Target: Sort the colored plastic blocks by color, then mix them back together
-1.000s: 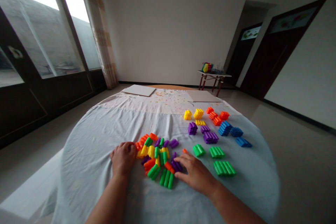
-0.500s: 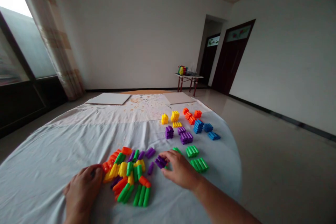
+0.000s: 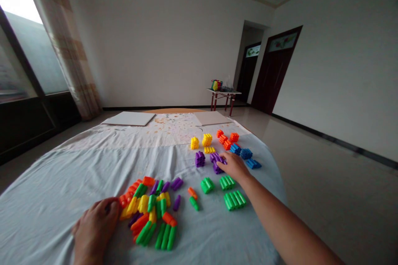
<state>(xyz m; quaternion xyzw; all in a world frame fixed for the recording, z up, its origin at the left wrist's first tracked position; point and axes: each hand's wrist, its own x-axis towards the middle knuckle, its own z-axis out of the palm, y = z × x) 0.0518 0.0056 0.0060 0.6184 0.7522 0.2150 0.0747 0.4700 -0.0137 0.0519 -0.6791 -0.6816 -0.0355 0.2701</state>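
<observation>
My right hand (image 3: pixel 234 165) reaches over the purple group with fingers closed on purple plastic blocks (image 3: pixel 214 158); it partly hides them, and I cannot tell which are held and which lie beneath. Left of it stands a purple cluster (image 3: pixel 200 159). My left hand (image 3: pixel 97 224) lies loosely open on the cloth, thumb side against a mixed pile of orange, yellow, green and purple blocks (image 3: pixel 143 203). Whether it touches the nearest orange blocks (image 3: pixel 124 198) is unclear. A small purple block (image 3: pixel 177 203) and an orange and green pair (image 3: pixel 193 198) lie right of the pile.
Sorted clusters stand at the right: yellow (image 3: pixel 207 140), orange (image 3: pixel 223 138), blue (image 3: pixel 246 154) and green (image 3: pixel 235 200). Two flat boards (image 3: pixel 130 118) (image 3: pixel 213 118) lie at the far edge of the cloth-covered table (image 3: pixel 77 174). A small table (image 3: pixel 224 91) stands behind.
My right hand has moved forward and right with the purple blocks, from beside the pile to the purple group. The orange and green pair is now uncovered. My left hand has barely moved.
</observation>
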